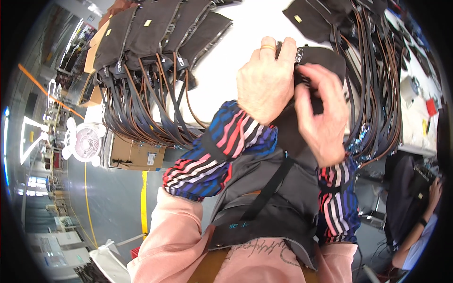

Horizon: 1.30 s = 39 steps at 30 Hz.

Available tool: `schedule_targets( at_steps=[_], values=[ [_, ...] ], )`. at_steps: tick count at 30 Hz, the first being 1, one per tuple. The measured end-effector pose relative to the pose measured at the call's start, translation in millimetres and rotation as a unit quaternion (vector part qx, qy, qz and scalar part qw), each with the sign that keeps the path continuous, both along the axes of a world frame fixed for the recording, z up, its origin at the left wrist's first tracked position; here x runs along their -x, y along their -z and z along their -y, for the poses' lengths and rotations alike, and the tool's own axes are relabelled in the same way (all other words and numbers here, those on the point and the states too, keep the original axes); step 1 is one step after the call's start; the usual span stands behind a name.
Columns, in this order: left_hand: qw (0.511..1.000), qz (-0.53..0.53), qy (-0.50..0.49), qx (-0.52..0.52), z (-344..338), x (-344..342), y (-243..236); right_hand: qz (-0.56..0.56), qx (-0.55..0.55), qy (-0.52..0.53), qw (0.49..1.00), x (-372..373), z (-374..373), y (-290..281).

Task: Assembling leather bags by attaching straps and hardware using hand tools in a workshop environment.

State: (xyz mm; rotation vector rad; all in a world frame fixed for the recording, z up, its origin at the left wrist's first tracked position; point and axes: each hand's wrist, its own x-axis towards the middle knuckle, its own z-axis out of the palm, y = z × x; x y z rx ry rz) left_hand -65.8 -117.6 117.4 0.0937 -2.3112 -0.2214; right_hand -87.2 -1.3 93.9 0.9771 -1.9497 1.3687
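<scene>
Table, black fabric behind blurred fingers

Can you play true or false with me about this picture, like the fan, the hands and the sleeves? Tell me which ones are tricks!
1. The fan is white. True.
2. The gold ring is on the right hand. False: it is on the left hand.
3. Both hands are at a dark fabric piece. True.
4. The sleeve covers are plain green. False: they have colourful stripes.
5. The thick line on the floor is yellow. True.
6. The tabletop is black. False: it is white.
</scene>
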Motion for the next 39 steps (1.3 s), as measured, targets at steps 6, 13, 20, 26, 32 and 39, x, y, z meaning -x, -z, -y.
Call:
schedule_targets(
  at_steps=[6,13,20,26,32,39],
  values=[
    [0.929,0.158,0.009,-0.334,50,44,71,0.008,-0.301,0.024,0.953,-13,7,39],
    [0.682,0.243,0.365,-0.585,56,51,77,0.071,-0.366,-0.049,0.927,-7,-15,39],
    [0.718,0.315,0.331,-0.525,63,60,102,0.014,-0.400,0.018,0.916,-6,-7,54],
    [0.767,0.400,0.180,-0.468,79,60,116,-0.012,-0.224,0.072,0.972,14,-27,21],
    [0.590,0.367,0.263,-0.669,63,9,81,0.100,-0.280,-0.027,0.954,86,-38,26],
    [0.585,0.284,0.312,-0.693,38,-74,93,0.122,-0.262,-0.024,0.957,88,-15,27]
  ],
)
